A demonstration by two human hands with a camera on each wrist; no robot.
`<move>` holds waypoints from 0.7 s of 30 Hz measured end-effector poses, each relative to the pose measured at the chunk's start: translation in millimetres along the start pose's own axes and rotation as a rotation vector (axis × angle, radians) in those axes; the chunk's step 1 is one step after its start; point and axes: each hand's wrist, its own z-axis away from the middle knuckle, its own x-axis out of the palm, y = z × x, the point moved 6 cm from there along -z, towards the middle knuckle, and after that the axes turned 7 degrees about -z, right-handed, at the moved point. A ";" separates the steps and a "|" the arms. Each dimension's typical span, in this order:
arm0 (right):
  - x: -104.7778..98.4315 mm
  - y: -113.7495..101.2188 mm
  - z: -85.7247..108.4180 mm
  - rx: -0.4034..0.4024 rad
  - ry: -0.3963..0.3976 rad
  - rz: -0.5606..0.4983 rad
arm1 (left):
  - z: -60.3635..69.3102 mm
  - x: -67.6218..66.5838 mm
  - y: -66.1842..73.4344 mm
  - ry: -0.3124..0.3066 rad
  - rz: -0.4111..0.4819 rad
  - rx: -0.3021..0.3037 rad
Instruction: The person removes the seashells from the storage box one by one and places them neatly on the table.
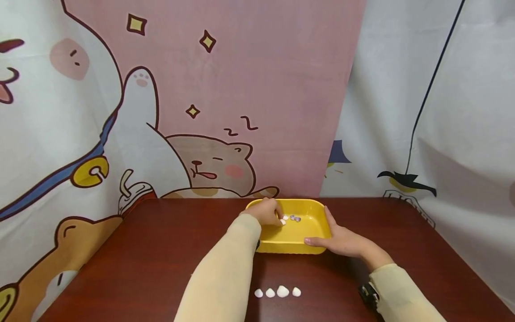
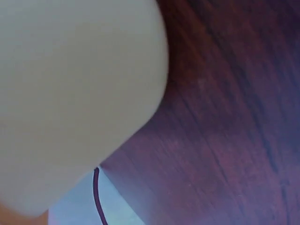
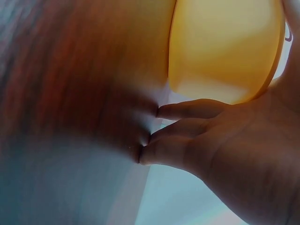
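Observation:
A shallow yellow tray (image 1: 281,247) stands on the table, with small white shells (image 1: 285,217) and purplish shells (image 1: 295,218) on its floor. My left hand (image 1: 263,212) reaches over the tray's left side, fingertips bent down at a white shell; whether they pinch it is unclear. My right hand (image 1: 344,239) rests against the tray's right end. Its thumb lies along the near rim, while its straight fingers (image 3: 187,108) run down outside the wall to the tabletop. Closer to me, a short row of white shells (image 1: 283,291) lies on the table.
The reddish-brown wooden table (image 1: 169,250) carries the tray and the shell row. Behind it hangs a cartoon-printed cloth (image 1: 257,89), meeting the table's back edge just beyond the tray. In the left wrist view, a pale sleeve (image 2: 70,84) covers much of the frame.

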 end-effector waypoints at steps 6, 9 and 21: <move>1.0 -0.8 0.4 -0.002 -0.001 -0.006 | 8.6 -28.7 11.7 -0.010 0.127 0.030; 4.5 0.2 1.3 -0.009 -0.005 -0.011 | 18.8 -48.7 30.6 0.009 0.194 0.132; 3.5 -3.3 5.7 -0.050 -0.011 -0.043 | 114.5 -31.9 122.5 0.129 -0.013 0.477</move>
